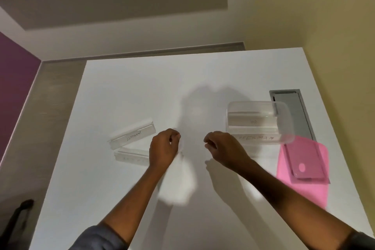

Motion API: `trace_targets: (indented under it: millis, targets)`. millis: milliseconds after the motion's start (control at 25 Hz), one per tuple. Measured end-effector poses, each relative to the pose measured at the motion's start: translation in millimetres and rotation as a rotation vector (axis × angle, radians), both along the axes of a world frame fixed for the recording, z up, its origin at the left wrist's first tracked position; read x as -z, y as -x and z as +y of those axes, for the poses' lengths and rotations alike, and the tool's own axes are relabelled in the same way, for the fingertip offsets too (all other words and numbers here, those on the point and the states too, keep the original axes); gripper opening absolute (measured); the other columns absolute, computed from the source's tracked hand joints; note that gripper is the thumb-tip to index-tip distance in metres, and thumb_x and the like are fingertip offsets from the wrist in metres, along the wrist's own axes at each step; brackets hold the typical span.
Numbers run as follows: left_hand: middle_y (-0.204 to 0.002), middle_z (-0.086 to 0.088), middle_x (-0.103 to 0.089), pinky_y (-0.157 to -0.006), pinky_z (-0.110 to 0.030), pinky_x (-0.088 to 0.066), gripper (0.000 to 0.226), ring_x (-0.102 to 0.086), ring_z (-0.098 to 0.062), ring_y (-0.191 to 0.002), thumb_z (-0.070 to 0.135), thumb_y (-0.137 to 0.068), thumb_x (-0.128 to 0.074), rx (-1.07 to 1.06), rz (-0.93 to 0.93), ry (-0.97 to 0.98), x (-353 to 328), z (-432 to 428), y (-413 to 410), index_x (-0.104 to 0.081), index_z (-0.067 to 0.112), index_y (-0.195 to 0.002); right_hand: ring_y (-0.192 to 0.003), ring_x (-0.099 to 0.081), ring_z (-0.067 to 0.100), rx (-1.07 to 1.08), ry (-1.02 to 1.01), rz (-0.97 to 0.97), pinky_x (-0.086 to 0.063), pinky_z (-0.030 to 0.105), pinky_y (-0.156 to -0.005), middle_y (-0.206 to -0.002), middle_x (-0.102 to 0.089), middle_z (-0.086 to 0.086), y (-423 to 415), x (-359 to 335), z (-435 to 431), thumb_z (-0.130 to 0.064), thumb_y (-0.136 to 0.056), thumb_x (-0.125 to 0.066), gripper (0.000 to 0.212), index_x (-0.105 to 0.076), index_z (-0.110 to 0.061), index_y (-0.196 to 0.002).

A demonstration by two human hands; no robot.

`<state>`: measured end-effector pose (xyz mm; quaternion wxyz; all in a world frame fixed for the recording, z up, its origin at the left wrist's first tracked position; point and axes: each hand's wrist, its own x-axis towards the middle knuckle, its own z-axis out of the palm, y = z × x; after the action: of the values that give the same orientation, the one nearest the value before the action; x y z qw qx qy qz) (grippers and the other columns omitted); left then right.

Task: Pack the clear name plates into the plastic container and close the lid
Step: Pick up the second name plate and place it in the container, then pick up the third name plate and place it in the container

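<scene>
The clear plastic container [284,128] stands at the right of the white table [142,87] with one clear name plate [252,121] inside it. A plate lettered SUPERMAN [261,138] shows at the container's near wall. At the left lie a plate lettered ELEPHANT [132,135] and a second clear plate [129,156] just in front of it. My left hand [164,148] hovers with curled fingers over that second plate's right end. My right hand [221,147] is curled too, near the container's front left corner, with nothing visible in it. The pink lid [304,164] lies right of my right forearm.
A grey cable hatch [294,111] is set into the table behind the container. A pale bright smear [178,180] lies on the table under my left wrist. A purple wall is at the far left, and a dark object [18,217] stands beside the table's left edge.
</scene>
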<state>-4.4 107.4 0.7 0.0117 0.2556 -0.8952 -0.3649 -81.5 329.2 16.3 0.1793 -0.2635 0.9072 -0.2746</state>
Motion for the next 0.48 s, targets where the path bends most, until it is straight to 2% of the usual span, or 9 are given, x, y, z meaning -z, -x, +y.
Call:
trace_targets:
  millis: [80, 240, 360, 480]
  targets:
    - [-0.089, 0.007, -0.079, -0.082, -0.043, -0.064, 0.015, -0.075, -0.017, -0.086, 0.024, -0.102, -0.067, -0.047, -0.018, 0.005, 1, -27, -19, -0.08, 0.021, -0.095, -0.08, -0.063, 0.016, -0.023, 0.006, -0.05, -0.042, 0.026, -0.069, -0.091, -0.069, -0.004, -16, 8, -27, -0.023, -0.098, -0.067, 0.01, -0.072, -0.018, -0.104]
    - [-0.101, -0.001, -0.081, -0.09, -0.044, -0.061, 0.018, -0.076, -0.025, -0.1, 0.021, -0.104, -0.065, -0.228, -0.034, -0.004, 6, -82, -57, -0.081, 0.014, -0.099, -0.079, -0.063, 0.017, -0.043, 0.006, -0.137, -0.042, 0.026, -0.068, -0.089, -0.069, -0.002, -43, 22, -76, -0.021, -0.096, -0.069, 0.01, -0.073, -0.015, -0.102]
    - [-0.117, -0.011, -0.078, -0.099, -0.041, -0.056, 0.018, -0.073, -0.032, -0.113, 0.015, -0.103, -0.066, -0.362, -0.046, 0.023, 12, -118, -81, -0.08, 0.009, -0.113, -0.079, -0.065, 0.018, -0.036, -0.006, -0.186, -0.049, 0.03, -0.069, -0.088, -0.072, -0.001, -59, 32, -104, -0.019, -0.095, -0.068, 0.01, -0.073, -0.013, -0.101]
    - [-0.133, -0.018, -0.07, -0.111, -0.043, -0.049, 0.029, -0.064, -0.036, -0.13, 0.01, -0.101, -0.069, -0.412, -0.099, 0.004, 20, -150, -97, -0.074, 0.008, -0.129, -0.078, -0.068, 0.018, 0.019, 0.007, -0.26, -0.055, 0.031, -0.07, -0.086, -0.075, 0.0, -71, 44, -124, -0.016, -0.092, -0.069, 0.012, -0.075, -0.011, -0.101]
